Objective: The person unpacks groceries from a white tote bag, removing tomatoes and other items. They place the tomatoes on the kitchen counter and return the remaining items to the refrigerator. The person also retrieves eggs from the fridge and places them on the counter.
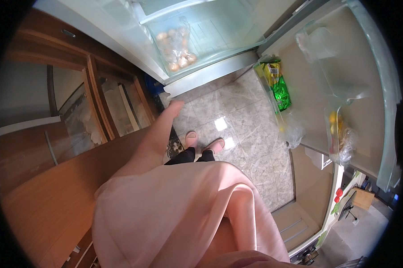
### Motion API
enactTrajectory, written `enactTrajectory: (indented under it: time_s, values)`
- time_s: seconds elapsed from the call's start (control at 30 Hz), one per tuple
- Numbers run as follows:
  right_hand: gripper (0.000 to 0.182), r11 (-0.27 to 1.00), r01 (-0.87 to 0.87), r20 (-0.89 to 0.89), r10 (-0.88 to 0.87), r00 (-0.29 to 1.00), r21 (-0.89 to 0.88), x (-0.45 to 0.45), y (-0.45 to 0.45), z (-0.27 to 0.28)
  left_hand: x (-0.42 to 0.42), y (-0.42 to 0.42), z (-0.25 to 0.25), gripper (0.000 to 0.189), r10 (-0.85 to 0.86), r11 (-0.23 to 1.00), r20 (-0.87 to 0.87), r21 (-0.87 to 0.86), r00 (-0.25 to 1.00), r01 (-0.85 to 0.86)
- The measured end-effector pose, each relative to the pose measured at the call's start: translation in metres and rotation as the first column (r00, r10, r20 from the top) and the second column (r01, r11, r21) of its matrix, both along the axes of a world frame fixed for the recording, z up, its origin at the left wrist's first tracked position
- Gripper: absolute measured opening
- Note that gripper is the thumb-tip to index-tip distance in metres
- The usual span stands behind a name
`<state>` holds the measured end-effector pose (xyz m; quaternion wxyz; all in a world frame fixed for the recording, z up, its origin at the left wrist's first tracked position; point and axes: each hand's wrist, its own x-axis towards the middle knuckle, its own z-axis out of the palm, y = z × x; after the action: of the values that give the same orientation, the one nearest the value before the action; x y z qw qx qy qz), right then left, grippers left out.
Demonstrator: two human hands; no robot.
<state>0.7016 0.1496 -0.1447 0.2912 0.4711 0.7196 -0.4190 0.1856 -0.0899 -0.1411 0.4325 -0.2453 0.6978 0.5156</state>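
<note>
My left arm reaches down and forward. My left hand (176, 106) is low beside the left lower corner of the open refrigerator's white front edge (208, 77). Its fingers are mostly hidden, so whether it grips that edge is unclear. My right hand is out of view. Inside the refrigerator, a clear plastic bag of eggs (178, 50) lies at the left of a transparent drawer (218, 37). The refrigerator door (358, 87) is swung out on the right. A green and yellow packet (279, 87) stands in one of its door bins, with a clear plastic bag (292, 132) nearby.
A wooden cabinet with glass panes (94, 90) runs along the left. My feet, in pink slippers (215, 145), stand on grey floor tiles (241, 114). Another door bin holds a bagged yellow item (337, 129). A cutting board (363, 198) is on the counter at lower right.
</note>
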Motion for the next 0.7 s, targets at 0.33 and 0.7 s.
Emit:
enactTrajectory:
  time_s: [0.33, 0.7]
  values:
    - [0.032, 0.992, 0.120, -0.186, -0.111, 0.976, 0.040, -0.097, 0.020, 0.107, -0.059, 0.104, 0.243, 0.026, -0.353, 0.932, -0.869, -0.296, 0.347, 0.207]
    - [0.028, 0.990, -0.087, -0.513, 0.017, 0.858, -0.111, -0.272, 0.082, 0.131, -0.112, 0.085, 0.202, 0.031, -0.777, 0.502, -0.311, -0.831, 0.547, 0.240]
